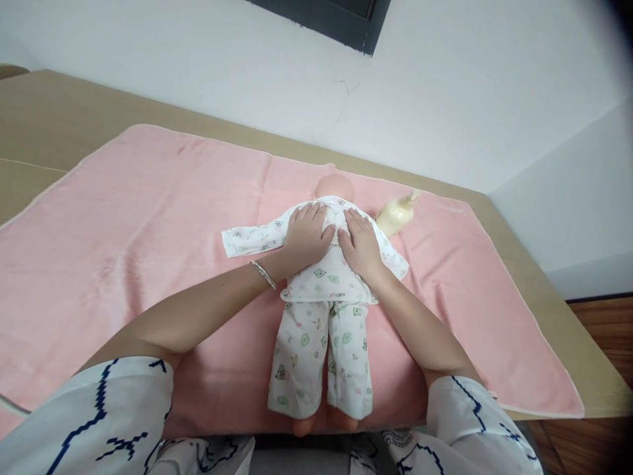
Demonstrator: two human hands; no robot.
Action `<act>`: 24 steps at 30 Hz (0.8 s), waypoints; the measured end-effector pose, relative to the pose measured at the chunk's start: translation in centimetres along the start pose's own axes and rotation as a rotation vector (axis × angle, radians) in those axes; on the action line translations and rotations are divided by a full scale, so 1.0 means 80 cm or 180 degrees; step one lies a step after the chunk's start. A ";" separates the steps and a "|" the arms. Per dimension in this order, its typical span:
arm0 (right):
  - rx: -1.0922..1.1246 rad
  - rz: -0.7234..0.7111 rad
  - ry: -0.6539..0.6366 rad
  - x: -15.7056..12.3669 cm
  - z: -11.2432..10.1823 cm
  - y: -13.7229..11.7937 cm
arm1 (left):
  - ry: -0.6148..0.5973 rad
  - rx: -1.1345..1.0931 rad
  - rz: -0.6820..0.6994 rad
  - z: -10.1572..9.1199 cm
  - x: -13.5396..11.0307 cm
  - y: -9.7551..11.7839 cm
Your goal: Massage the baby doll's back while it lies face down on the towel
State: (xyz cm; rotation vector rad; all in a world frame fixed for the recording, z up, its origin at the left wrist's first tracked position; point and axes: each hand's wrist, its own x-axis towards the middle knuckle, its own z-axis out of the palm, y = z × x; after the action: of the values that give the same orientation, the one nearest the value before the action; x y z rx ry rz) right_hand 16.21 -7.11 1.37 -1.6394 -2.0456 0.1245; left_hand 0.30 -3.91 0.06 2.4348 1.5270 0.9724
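A baby doll (pixel 334 187) lies on its back on a pink blanket (pixel 123 237), head toward the wall. It wears a white printed top (pixel 326 274) and matching trousers (pixel 316 356). My left hand (pixel 306 236) rests flat on the doll's chest, fingers spread on the fabric, a silver bangle on the wrist. My right hand (pixel 360 243) lies flat beside it on the other side of the chest. One empty sleeve (pixel 250 239) stretches out to the left. The doll's bare arm (pixel 395 214) sticks out at the right.
The blanket covers a wooden table (pixel 44 112) set against a white wall. The table's right edge (pixel 588 369) drops to a wooden floor. My patterned white sleeves fill the bottom of the view.
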 end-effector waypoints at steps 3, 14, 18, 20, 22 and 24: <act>-0.0040 -0.0015 0.0007 0.002 0.000 0.002 | -0.0049 0.0002 0.0012 -0.002 0.000 0.001; -0.0447 -0.0040 -0.0010 -0.025 -0.011 -0.036 | 0.0031 0.0358 0.0134 -0.008 -0.008 0.009; -0.0129 -0.0227 -0.0206 -0.005 -0.016 -0.010 | -0.0070 0.0665 0.0449 -0.022 -0.031 0.032; 0.0045 -0.0219 -0.0236 0.006 -0.016 0.003 | -0.0177 0.0731 0.0574 -0.027 -0.039 0.041; 0.0019 -0.0107 -0.0213 0.007 -0.016 0.003 | -0.0203 0.0685 0.0613 -0.028 -0.039 0.041; -0.0148 0.0015 -0.0195 -0.002 -0.016 -0.010 | -0.0191 0.0564 0.0554 -0.027 -0.030 0.033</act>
State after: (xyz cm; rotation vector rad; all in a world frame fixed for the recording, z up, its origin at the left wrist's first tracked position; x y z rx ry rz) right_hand 16.11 -7.76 2.69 -1.6877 -2.1051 0.1312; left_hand 0.42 -7.68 1.72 2.7317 1.4595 0.8127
